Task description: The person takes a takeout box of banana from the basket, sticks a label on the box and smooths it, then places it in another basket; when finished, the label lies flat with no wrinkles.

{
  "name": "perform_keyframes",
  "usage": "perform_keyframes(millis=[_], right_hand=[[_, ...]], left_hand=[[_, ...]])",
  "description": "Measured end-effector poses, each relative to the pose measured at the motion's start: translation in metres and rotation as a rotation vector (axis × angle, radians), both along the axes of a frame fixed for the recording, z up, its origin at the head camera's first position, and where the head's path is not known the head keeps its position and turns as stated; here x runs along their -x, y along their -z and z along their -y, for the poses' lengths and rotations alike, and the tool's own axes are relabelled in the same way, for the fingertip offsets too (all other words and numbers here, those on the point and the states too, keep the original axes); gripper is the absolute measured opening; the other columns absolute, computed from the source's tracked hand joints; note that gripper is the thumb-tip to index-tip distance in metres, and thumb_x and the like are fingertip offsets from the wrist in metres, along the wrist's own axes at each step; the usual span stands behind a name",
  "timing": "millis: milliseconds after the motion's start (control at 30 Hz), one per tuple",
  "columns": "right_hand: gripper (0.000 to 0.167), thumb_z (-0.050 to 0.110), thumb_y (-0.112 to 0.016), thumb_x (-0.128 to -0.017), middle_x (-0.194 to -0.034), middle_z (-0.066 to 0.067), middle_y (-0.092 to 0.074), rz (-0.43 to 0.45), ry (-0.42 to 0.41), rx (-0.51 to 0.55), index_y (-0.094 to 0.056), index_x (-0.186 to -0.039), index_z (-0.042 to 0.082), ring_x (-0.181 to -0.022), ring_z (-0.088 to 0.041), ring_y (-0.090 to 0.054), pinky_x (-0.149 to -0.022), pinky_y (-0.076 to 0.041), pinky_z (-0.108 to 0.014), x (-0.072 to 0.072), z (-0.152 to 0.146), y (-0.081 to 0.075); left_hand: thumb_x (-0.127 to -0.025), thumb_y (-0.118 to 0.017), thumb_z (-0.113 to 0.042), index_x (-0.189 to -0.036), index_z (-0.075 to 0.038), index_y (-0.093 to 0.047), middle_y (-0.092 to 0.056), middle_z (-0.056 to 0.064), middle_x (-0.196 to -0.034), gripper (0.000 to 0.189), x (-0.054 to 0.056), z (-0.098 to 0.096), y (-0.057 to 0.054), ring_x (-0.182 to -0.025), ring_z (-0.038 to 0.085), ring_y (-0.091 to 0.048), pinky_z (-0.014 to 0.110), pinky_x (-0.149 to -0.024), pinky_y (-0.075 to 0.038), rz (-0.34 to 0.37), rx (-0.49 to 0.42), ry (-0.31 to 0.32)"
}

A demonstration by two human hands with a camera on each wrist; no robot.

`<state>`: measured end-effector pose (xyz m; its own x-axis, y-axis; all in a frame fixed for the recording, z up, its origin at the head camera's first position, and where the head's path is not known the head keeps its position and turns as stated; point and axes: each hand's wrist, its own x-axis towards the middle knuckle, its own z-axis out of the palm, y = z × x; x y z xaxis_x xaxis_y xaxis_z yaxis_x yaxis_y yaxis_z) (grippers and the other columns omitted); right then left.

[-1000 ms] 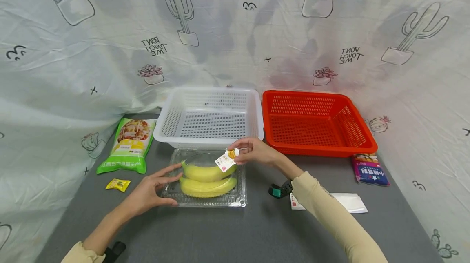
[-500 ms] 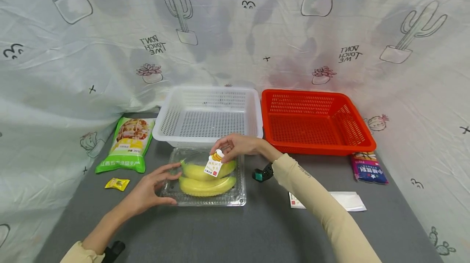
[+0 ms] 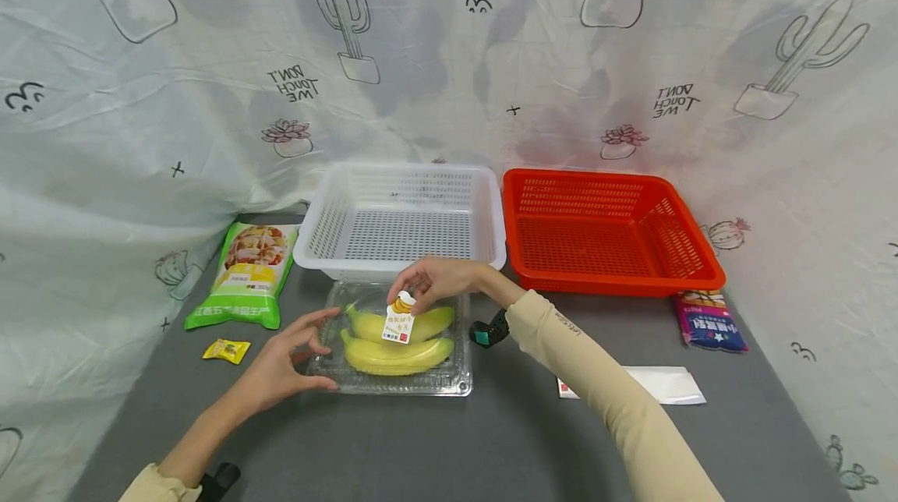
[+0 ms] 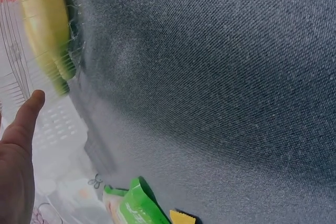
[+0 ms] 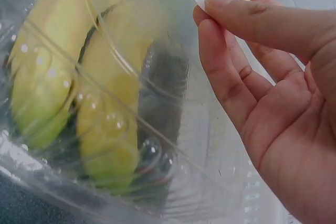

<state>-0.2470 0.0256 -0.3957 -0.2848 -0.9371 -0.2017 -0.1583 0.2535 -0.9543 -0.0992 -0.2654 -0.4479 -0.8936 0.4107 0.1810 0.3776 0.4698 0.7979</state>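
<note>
A clear plastic clamshell box (image 3: 459,377) with two bananas (image 3: 396,358) inside lies on the grey table, its lid down. My right hand (image 3: 438,281) pinches a small white label (image 3: 398,324), printed with bananas and writing, between thumb and fingertips. The label overlaps the middle of the lid in the head view. In the right wrist view, thumb and forefinger grip the label's banana-printed end just over the plastic. My left hand (image 3: 279,362) is spread at the box's left side, fingers toward the back corner and thumb (image 4: 29,111) straight near the front.
Behind the box stand a white basket (image 3: 400,266) and a red basket (image 3: 617,284). A green food bag (image 3: 242,284) and a small yellow packet (image 3: 227,351) lie at left. White paper (image 3: 662,385) lies at right, partly under the right sleeve; a purple packet (image 3: 712,327) is beyond it.
My right hand has moved left with the label, from the lid's right side to its middle, and the label now hangs more upright. The left hand's fingers have shifted slightly; the box stays put.
</note>
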Motion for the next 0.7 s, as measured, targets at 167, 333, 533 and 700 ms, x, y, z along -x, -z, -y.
perform_keyframes(millis=[167,333,533,700], right_hand=[[0.033,-0.008,-0.064,-0.087,-0.115,-0.007,-0.064,-0.041,-0.029,-0.007,-0.061,-0.12,-0.004,-0.067,-0.045,-0.036,-0.068,-0.046,-0.041,-0.001,0.005,0.0],[0.029,-0.005,-0.064,-0.088,-0.112,-0.007,-0.065,-0.122,-0.067,0.0,-0.063,-0.117,-0.003,-0.058,-0.038,-0.037,-0.059,-0.04,-0.035,-0.003,0.01,0.001],[0.027,-0.006,-0.065,-0.088,-0.106,-0.012,-0.064,-0.215,-0.08,0.002,-0.063,-0.114,-0.005,-0.05,-0.011,-0.034,-0.055,-0.036,-0.023,-0.009,0.014,0.0],[0.027,-0.006,-0.068,-0.085,-0.103,-0.011,-0.065,-0.272,-0.049,-0.028,-0.065,-0.111,-0.002,-0.053,-0.009,-0.038,-0.057,-0.038,-0.021,-0.014,0.016,-0.004]], left_hand=[[-0.062,-0.089,-0.021,-0.081,-0.011,-0.055,-0.04,0.01,-0.146,0.041,0.0,-0.002,0.001,-0.127,0.039,-0.042,0.05,-0.081,-0.052,0.002,0.002,-0.01],[-0.062,-0.089,-0.018,-0.08,-0.011,-0.054,-0.04,0.011,-0.146,0.04,-0.001,-0.003,0.002,-0.124,0.039,-0.045,0.049,-0.081,-0.052,0.004,-0.004,-0.009],[-0.063,-0.089,-0.02,-0.081,-0.01,-0.055,-0.039,0.01,-0.147,0.04,-0.001,-0.003,0.003,-0.121,0.039,-0.049,0.05,-0.082,-0.051,0.021,0.0,-0.018],[-0.063,-0.089,-0.021,-0.081,-0.009,-0.055,-0.039,0.009,-0.148,0.04,-0.001,-0.002,0.003,-0.115,0.039,-0.054,0.05,-0.083,-0.051,0.022,0.002,-0.022]])
